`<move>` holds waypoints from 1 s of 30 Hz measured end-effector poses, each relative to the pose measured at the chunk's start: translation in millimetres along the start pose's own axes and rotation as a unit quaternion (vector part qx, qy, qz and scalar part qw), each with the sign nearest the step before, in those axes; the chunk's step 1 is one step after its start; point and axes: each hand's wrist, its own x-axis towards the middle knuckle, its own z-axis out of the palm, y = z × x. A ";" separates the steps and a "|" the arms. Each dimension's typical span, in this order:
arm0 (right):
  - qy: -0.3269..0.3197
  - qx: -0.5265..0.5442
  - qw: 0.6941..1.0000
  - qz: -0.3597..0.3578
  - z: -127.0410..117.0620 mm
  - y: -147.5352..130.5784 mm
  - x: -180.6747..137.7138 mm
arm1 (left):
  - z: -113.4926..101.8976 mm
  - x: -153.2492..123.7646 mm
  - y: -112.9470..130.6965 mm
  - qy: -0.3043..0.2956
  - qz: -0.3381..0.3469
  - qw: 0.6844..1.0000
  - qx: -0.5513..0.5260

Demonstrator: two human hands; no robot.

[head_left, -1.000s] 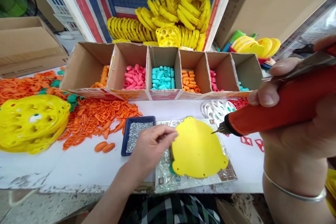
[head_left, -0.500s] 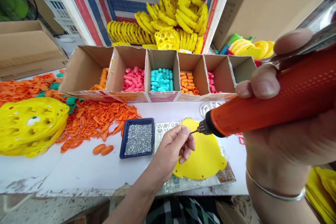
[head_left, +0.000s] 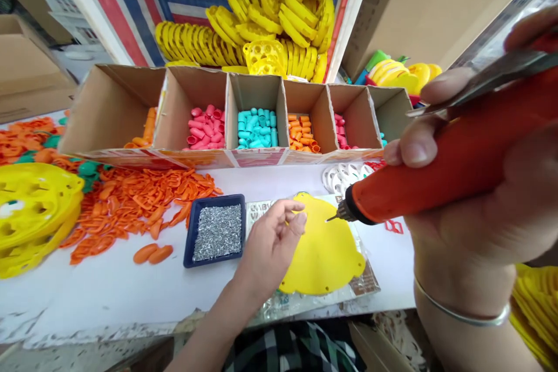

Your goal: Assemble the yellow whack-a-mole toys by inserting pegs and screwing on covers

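Note:
My right hand is wrapped round an orange electric screwdriver, its black nose and thin bit pointing left. A small bright spot shows at the bit's tip, perhaps a screw. A grey metal strip runs along the tool's top under my fingers. To the left of the bit and apart from it is my left hand, thumb and forefinger parted, the other fingers loosely curled. Beneath both lies a flat yellow plastic plate with small holes round its edge, resting on a plastic-wrapped pad.
A dark blue tray of screws stands left of the pad. Loose orange pieces and yellow holed discs lie farther left. Behind runs a divided cardboard box with coloured caps. White rings lie near it; yellow parts are heaped beyond.
My left hand has let go of the bit's tip and drawn back left, its fingers parting. The screwdriver stays in my right hand. The whole view has shifted a little.

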 end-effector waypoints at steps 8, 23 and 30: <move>-0.029 -0.076 0.997 0.003 -40.7 19.9 -15.2 | 23.8 10.4 -4.4 -0.106 0.244 0.918 0.294; -0.038 -0.061 0.997 -0.018 -58.9 48.2 -24.8 | 38.7 16.7 -6.3 -0.172 0.255 0.853 0.422; -0.050 -0.086 0.995 0.005 -60.2 51.0 -28.8 | 39.1 15.1 -10.7 -0.158 0.262 0.861 0.407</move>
